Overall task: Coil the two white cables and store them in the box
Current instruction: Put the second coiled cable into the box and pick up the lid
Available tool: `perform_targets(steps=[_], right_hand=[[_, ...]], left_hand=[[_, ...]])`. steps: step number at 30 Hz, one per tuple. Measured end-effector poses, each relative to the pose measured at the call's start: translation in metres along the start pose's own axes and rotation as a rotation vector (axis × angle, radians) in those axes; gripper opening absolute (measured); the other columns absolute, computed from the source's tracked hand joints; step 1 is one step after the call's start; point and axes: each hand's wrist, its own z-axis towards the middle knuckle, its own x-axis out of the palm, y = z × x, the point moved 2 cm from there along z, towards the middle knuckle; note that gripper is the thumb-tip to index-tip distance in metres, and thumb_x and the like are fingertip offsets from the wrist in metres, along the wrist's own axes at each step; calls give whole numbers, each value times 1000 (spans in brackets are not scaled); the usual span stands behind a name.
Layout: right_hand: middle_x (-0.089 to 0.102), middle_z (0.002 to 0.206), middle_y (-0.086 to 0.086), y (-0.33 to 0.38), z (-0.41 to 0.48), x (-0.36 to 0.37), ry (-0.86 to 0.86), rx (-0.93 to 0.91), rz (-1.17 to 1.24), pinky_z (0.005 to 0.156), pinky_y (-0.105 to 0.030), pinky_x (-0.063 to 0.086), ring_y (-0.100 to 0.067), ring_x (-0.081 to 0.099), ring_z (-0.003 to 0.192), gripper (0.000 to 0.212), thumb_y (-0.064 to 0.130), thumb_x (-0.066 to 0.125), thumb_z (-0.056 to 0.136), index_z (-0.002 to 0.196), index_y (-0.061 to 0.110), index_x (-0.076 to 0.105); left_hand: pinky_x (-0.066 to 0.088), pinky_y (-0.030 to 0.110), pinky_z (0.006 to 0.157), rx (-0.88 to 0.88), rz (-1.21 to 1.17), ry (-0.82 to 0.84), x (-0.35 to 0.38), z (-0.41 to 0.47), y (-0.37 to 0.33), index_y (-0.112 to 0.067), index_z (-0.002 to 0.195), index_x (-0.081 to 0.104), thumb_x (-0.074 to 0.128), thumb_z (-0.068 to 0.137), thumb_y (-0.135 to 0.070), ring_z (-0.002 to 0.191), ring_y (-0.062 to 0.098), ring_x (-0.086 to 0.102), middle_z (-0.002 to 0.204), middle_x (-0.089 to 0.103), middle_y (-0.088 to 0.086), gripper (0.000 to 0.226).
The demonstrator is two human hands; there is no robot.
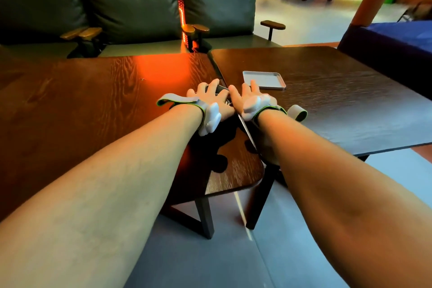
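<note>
Two bare forearms reach forward over the near edges of two tables pushed together, a reddish one (pixel 93 105) and a darker one (pixel 339 91). Each wrist wears a band with a white device. The left hand (pixel 211 98) lies flat with its fingers spread, pressing on a dark box (pixel 221 88) at the seam between the tables. The hand covers most of the box, so neither its long axis nor its facing can be told. The right hand (pixel 247 98) lies just beside it, fingers straight and slightly apart, holding nothing, with its fingertips near a shallow grey tray (pixel 268 87) (long side running left to right). The cables cannot be made out. Beyond the tables stands a sofa (pixel 131 2) with dark green cushions.
</note>
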Motion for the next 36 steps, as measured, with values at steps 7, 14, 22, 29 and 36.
perform_targets(steps=[7,14,22,29,36], right_hand=[[28,151,-23,0,11,-4,-2,24,7,107,-59,33,-42,20,140,85,25,43,91,153,26,-15],[53,133,-21,25,-18,-8,-40,96,121,95,-36,33,-36,46,124,33,14,32,102,127,1,49],[45,150,-7,101,-122,-13,-45,32,292,95,-21,26,-24,40,137,51,40,24,106,142,12,46],[65,122,-5,177,-189,-9,133,-93,344,91,-31,41,-25,56,114,34,29,39,96,113,17,65],[65,107,-12,240,-217,-2,59,-193,155,76,-29,41,-27,59,100,15,16,64,76,87,15,53]], left_hand=[[19,55,111,-10,-26,-13,-2,12,4,-35,151,30,33,86,-57,150,31,10,167,5,0,69],[21,51,110,99,-63,-15,2,-21,5,-39,146,37,32,91,-58,149,28,12,167,7,-3,58],[23,52,114,165,17,11,0,-149,82,-41,148,34,35,93,-71,153,24,4,168,3,-6,63],[21,50,119,211,77,60,-1,-243,163,-46,150,28,20,82,-77,155,20,-4,168,-1,-6,76],[19,51,119,205,89,119,-9,-280,188,-44,151,29,32,91,-68,155,23,-5,168,-3,-4,65]])
